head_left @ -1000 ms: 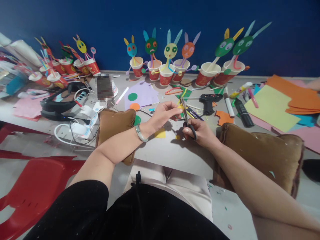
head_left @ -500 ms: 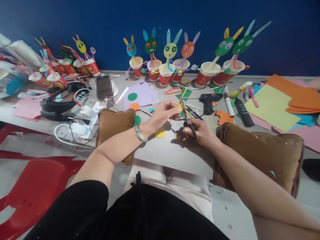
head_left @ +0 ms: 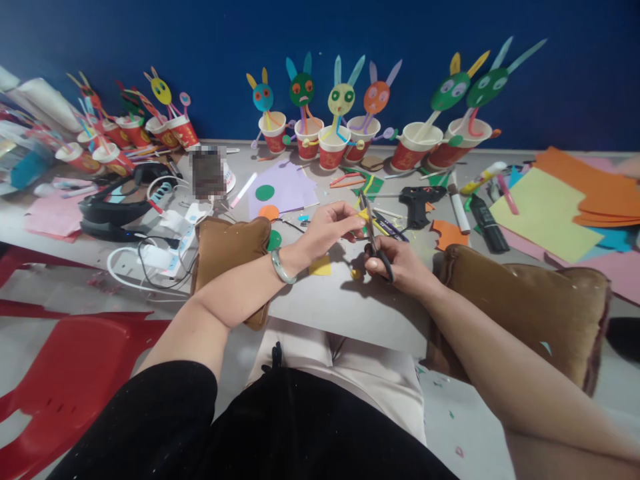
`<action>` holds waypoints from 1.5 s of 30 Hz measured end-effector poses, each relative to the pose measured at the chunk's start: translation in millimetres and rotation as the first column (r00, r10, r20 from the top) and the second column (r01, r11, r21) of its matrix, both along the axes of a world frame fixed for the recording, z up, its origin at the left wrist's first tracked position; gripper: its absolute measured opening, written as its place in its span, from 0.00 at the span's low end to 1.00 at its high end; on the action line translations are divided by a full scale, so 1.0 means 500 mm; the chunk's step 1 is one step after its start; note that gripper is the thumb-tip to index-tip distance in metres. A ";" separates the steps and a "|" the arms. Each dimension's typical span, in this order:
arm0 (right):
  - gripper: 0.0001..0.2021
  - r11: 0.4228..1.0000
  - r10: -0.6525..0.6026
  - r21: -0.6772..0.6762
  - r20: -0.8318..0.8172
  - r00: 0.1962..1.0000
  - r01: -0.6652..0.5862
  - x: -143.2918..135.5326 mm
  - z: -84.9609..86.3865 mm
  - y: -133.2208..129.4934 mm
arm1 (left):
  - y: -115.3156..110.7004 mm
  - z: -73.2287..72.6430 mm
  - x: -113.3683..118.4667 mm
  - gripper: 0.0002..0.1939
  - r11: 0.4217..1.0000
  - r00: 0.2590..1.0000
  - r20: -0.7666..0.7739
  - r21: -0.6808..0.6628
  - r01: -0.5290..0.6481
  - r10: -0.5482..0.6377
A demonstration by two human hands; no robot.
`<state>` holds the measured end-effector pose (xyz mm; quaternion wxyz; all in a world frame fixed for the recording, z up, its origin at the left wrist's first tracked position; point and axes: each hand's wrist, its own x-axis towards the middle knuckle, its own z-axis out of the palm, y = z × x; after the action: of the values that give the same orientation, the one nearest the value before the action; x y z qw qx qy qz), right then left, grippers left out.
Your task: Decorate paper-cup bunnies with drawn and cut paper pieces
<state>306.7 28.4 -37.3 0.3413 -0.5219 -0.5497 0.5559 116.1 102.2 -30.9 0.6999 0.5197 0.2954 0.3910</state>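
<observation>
Between its thumb and fingers my left hand (head_left: 333, 227) pinches a small yellow piece of paper (head_left: 363, 215). My right hand (head_left: 397, 261) is wrapped round the black handles of a pair of scissors (head_left: 382, 259), its blades pointing up and away at the yellow piece. How far apart the blades stand is hard to tell. On the table below lie a larger yellow paper scrap (head_left: 321, 266) and a small yellow bit (head_left: 355, 274). Green paper circles (head_left: 265, 193) and an orange circle (head_left: 269, 213) lie left of my hands.
Paper cups with rabbit-faced figures (head_left: 334, 148) line the back. A black glue gun (head_left: 416, 205), markers (head_left: 487, 223) and coloured sheets (head_left: 545, 210) lie right. Brown cushions (head_left: 520, 307) flank the work spot. A power strip with cables (head_left: 175, 250) and black goggles-like device (head_left: 117, 207) are left.
The scissors and the yellow piece have shifted very slightly against each other, and the blades look a little different in angle. Both hands stay in nearly the same place.
</observation>
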 end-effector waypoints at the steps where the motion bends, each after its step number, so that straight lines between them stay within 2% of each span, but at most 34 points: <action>1: 0.36 1.000 0.002 -0.002 -0.006 1.000 -0.002 0.000 0.002 0.000 | 0.000 0.001 0.000 0.29 1.000 1.000 -0.003 0.000 0.003 -0.003; 17: 0.38 0.999 -0.001 0.037 0.021 1.000 0.001 0.006 -0.008 0.002 | -0.007 0.012 -0.002 0.29 1.000 1.000 0.003 -0.002 0.009 -0.009; 29: 0.39 0.998 0.007 0.056 0.032 0.999 -0.009 0.005 -0.006 0.001 | -0.008 0.008 -0.001 0.30 1.000 1.000 0.013 0.012 0.014 -0.014; 45: 0.34 1.000 -0.005 0.022 0.025 1.000 0.004 0.008 -0.007 0.000 | -0.005 0.006 -0.006 0.29 0.999 0.999 -0.018 0.022 0.038 -0.038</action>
<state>311.0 28.3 -41.0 0.3413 -0.5262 -0.5586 0.5427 113.0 99.6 -28.0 0.6986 0.5365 0.2870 0.3765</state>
